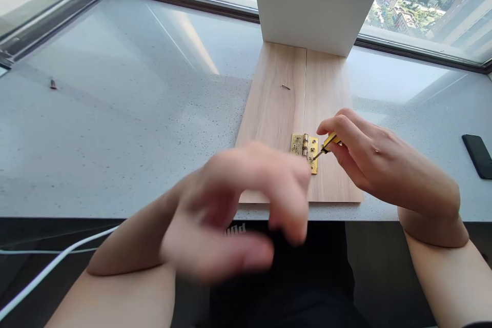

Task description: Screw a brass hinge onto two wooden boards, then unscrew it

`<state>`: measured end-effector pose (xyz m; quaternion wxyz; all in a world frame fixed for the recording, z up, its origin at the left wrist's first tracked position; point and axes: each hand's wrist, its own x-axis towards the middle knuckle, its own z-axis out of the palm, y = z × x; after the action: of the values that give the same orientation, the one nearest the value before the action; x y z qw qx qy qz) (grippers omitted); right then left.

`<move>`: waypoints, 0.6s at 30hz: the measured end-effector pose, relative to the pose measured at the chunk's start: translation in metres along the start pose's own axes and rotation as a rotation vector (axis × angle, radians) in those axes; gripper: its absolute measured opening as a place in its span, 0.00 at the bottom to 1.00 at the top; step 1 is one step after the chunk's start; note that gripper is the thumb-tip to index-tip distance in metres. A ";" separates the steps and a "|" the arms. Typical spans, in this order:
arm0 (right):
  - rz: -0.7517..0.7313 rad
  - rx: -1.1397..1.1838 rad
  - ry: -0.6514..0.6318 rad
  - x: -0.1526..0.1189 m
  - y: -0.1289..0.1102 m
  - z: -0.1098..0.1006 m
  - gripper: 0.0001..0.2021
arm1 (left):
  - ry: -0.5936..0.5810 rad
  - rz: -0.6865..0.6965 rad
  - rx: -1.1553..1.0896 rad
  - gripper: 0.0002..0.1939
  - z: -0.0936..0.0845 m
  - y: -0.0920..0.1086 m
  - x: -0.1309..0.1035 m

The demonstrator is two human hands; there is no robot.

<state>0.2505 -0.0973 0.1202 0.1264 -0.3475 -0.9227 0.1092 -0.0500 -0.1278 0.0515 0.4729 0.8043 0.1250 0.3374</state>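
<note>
A brass-coloured hinge (314, 148) lies across the seam between two light wooden boards (269, 107). My right hand (361, 148) is closed round a screwdriver (331, 139) with a yellow and black handle, its tip at the hinge's right leaf. Blurred by motion, my left hand (246, 200) is raised nearer the camera, in front of the boards' front edge. Its fingers are curled but apart from the thumb, with nothing seen between them. It hides the lower left part of the hinge. A small screw (286, 86) lies on the left board.
Behind, a white box-like block (315, 10) stands on the boards' far end. A black phone (478, 156) lies on the speckled countertop (154, 113) at the far right. At the far left is a small reddish object (53, 84). A white cable (57, 261) runs below the front edge.
</note>
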 end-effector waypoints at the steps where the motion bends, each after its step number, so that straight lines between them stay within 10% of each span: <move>1: -0.002 -0.005 0.004 0.000 0.002 0.000 0.07 | 0.138 0.026 -0.045 0.15 -0.012 -0.017 0.023; 5: 0.030 -0.083 0.040 0.000 0.008 -0.002 0.05 | 0.346 0.056 0.194 0.06 -0.038 -0.072 0.066; 11: 0.112 -0.209 0.066 0.005 0.005 0.003 0.19 | 0.395 -0.134 0.465 0.08 -0.048 -0.120 0.054; 18: 0.010 -0.098 0.117 0.002 0.004 0.002 0.10 | 0.380 -0.167 0.530 0.07 -0.055 -0.145 0.053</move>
<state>0.2509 -0.0932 0.1175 0.1623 -0.3639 -0.9161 0.0443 -0.0298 0.0126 -0.0306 0.2418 0.8090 0.3598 0.3969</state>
